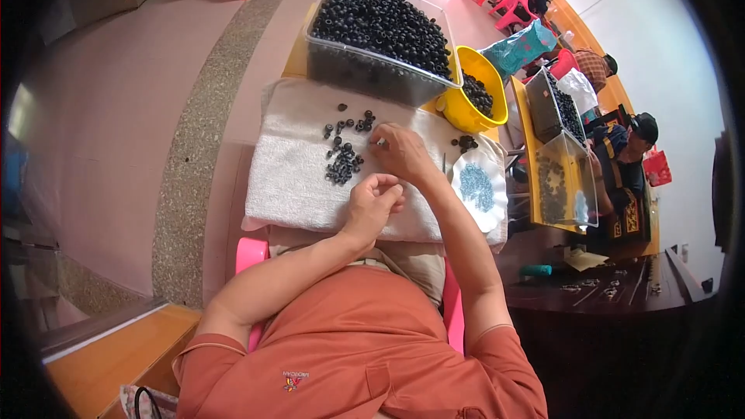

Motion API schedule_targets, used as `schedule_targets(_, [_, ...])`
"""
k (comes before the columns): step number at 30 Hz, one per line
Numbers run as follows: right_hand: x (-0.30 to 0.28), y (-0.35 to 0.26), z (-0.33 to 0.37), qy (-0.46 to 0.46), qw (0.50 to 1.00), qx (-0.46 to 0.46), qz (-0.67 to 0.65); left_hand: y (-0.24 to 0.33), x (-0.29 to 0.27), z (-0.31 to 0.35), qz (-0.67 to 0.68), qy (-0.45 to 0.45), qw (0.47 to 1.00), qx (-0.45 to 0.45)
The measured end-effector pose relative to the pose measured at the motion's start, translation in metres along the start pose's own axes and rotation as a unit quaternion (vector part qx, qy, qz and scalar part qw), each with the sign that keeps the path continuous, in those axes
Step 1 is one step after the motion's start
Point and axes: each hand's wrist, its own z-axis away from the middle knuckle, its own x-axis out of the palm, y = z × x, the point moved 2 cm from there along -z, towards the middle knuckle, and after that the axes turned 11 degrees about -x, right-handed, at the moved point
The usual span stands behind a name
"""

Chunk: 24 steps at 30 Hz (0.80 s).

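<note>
Small black ring-like pieces [342,164] lie in a loose pile on a white towel [291,186], with several more scattered just beyond. My right hand [405,155] rests over the towel beside these, fingertips pinched together at the right edge of the scattered ones. Nearer to me, my left hand [374,203] is closed, thumb against curled fingers. Whatever either pinch holds is too small or hidden to make out. To the right of my right forearm sits a white wavy-rimmed dish [492,222] of tiny light-blue bits. A few dark pieces [466,142] lie just beyond the dish.
A clear plastic bin [372,74] heaped with black pieces stands at the towel's far edge. Against its right side is a yellow bowl [466,114], partly filled with them. Farther right, another person [621,155] sits by a table with two clear bins [570,186].
</note>
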Motion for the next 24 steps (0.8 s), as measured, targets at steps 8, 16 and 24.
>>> schedule_targets(8, [-0.003, -0.006, 0.007, 0.034, 0.998, -0.026, 0.041, 0.001, 0.000, -0.001, 0.000, -0.001, 1.000, -0.004])
schedule_targets(16, [-0.011, 0.001, 0.035, 0.054, 0.999, 0.002, -0.006, 0.001, -0.001, -0.001, 0.009, 0.001, 1.000, -0.011])
schedule_targets(24, [-0.010, -0.010, 0.082, 0.146, 0.922, 0.101, -0.345, 0.005, 0.000, 0.000, 0.065, -0.004, 0.998, -0.010])
